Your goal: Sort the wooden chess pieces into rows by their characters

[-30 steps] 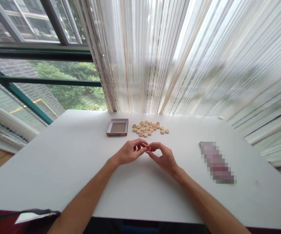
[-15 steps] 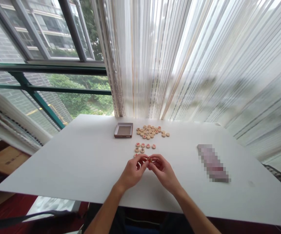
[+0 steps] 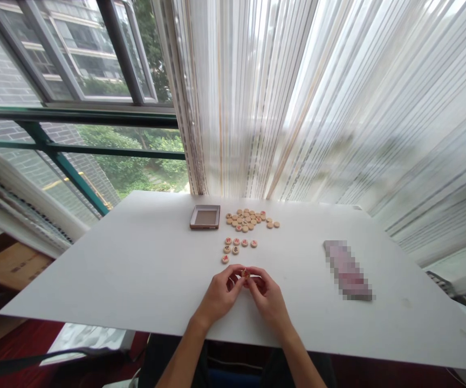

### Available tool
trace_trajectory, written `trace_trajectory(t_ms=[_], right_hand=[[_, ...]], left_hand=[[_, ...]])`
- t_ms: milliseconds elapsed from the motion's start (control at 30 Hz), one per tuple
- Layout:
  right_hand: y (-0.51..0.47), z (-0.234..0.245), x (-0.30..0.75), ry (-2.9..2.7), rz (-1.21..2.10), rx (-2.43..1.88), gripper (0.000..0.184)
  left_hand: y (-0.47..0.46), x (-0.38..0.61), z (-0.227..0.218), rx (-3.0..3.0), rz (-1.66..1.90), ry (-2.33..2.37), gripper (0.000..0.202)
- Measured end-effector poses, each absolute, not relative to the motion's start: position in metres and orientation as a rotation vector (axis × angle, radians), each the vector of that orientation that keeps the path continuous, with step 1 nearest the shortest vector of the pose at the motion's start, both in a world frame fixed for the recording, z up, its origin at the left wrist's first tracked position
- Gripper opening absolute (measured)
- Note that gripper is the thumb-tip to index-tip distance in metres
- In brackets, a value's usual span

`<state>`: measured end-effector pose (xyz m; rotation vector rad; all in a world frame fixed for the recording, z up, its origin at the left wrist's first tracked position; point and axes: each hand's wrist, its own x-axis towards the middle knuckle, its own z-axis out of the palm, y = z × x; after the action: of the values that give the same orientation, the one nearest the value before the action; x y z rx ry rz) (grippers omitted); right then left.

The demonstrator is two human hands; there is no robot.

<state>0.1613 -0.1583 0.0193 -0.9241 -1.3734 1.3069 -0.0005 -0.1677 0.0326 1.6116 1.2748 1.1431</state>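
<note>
Between the fingertips of both hands is a round wooden Chinese chess piece (image 3: 245, 274) with a red mark on its face. My left hand (image 3: 221, 290) pinches it from the left, and my right hand (image 3: 268, 293) grips it from the right. Just beyond the fingers lies a single red-marked piece (image 3: 225, 259). Behind that, two black-marked pieces (image 3: 235, 250) sit side by side, then a row of several red-marked pieces (image 3: 245, 243). Farther back is a loose cluster of pieces (image 3: 247, 220), many showing blank faces.
A shallow open box (image 3: 205, 217) stands left of the cluster on the white table (image 3: 144, 269). To the right lies a blurred-out pinkish flat object (image 3: 348, 271). Striped sheer curtains (image 3: 245, 97) hang behind the table, and a cardboard box (image 3: 10, 264) is at the far left.
Both hands have drawn slightly nearer to me with the chess piece still between them. The single red-marked piece, partly covered before, now shows fully.
</note>
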Motion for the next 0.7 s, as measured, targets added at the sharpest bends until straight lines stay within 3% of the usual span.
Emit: trace_trajectory(t_ms=[700], right_hand=[[-0.1603,0.0185,0.1606,-1.407,1.238,-0.945,0.025]], left_hand=[[-0.1677,-0.0014,0.0299,1.580,1.142,1.239,0.026]])
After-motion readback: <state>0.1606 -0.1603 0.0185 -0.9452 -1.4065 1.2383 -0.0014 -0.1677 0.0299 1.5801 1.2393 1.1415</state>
